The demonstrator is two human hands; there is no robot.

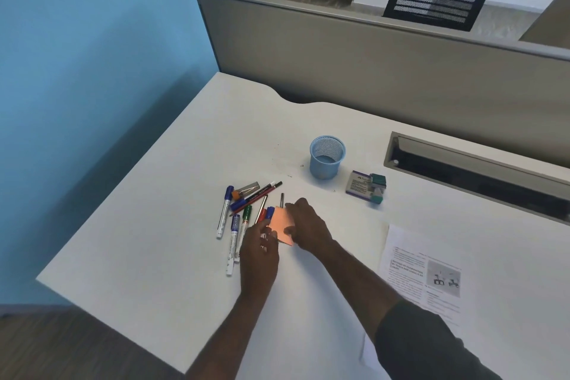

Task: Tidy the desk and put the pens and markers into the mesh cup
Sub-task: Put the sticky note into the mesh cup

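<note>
Several pens and markers point(237, 213) lie in a loose pile at the middle of the white desk point(172, 194). An orange sticky-note pad point(279, 222) lies at the pile's right side. My right hand point(303, 224) rests on the pad with its fingers and thumb around the pad's edges. My left hand point(262, 253) is over the lower ends of the markers, fingertips touching the pad's left edge; whether it grips a marker is hidden. The blue mesh cup point(327, 160) stands upright and empty behind the pile, to the right.
A small purple-and-white box point(357, 187) with a green stamp-like item point(377, 187) lies right of the cup. A printed sheet point(422, 271) lies at the right. A cable slot point(475, 170) runs along the back, under a grey partition point(370, 62).
</note>
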